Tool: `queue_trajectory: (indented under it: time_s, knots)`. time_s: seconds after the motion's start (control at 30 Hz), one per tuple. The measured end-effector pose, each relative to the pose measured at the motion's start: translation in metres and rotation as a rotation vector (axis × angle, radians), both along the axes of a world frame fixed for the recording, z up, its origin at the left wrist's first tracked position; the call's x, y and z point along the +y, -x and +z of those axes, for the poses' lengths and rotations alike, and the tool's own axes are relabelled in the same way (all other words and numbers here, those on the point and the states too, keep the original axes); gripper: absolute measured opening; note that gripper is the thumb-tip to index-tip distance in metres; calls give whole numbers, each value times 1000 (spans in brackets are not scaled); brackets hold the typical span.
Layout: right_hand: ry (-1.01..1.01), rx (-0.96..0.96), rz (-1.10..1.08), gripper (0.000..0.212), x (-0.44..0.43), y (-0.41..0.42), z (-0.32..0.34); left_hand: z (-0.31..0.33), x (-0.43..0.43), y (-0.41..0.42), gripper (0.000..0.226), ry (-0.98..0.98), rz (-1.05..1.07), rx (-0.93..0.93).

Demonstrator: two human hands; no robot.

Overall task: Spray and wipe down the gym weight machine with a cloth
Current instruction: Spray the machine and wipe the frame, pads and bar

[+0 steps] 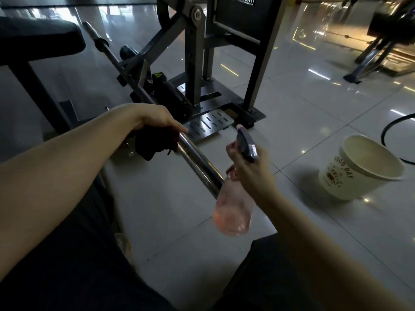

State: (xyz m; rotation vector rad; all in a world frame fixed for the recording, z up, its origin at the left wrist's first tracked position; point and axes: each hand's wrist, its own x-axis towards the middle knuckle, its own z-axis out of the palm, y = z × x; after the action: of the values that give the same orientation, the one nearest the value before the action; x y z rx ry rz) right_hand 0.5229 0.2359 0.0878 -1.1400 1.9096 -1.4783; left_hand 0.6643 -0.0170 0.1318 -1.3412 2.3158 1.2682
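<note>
Two hands were at work in the head view. Your left hand (155, 120) lay over the chrome bar (197, 162) of the weight machine (195, 63), fingers curled down around a dark cloth (150, 143) and clamping it against the bar, with the index finger stretched out along the metal. The cloth was bunched under your palm, wrapped partly round the bar, a loose end hanging beneath it.

Your right hand (251, 176) gripped the neck of a translucent pink spray bottle (233, 212), fingers closed about it under the dark trigger head (246, 144). The bottle hung tilted just beside the near end of the bar, its nozzle aimed away from you, toward the slotted foot plate (208, 124) at the machine's base. Whether a finger was squeezing the trigger, you could not tell.

The bar ran diagonally from your hands up toward the dark frame and a black pad (38, 39) at upper left. To your right, a white bucket (363, 167) printed "GOOD DAY" stood on the glossy tiled floor (292, 108), near a black loop of hose (385, 133).
</note>
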Motion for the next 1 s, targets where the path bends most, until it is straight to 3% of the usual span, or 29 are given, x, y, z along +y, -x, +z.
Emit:
queue_trajectory:
  time_s: [0.17,0.27,0.43,0.53,0.63,0.9,1.0]
  knots:
    - [-168,-134,143,18,-37,29,36,0,-8,8,53,0,90,106]
    - [-171,-15,207,21,-57,40,51,0,-25,8,48,35,182,164]
    - [-279,169,259,35,-114,48,59,-1,-72,4,20,183,291,226]
    - [-353,191,286,29,-162,43,49,-14,-109,0,23,252,275,230]
    - [-428,161,276,10,-216,32,31,-34,-144,-1,21,289,227,246]
    - [-512,285,220,19,-327,36,-15,-69,-231,12,3,201,80,413]
    - [-492,265,253,4,-337,40,-14,-73,-249,14,3,165,18,423]
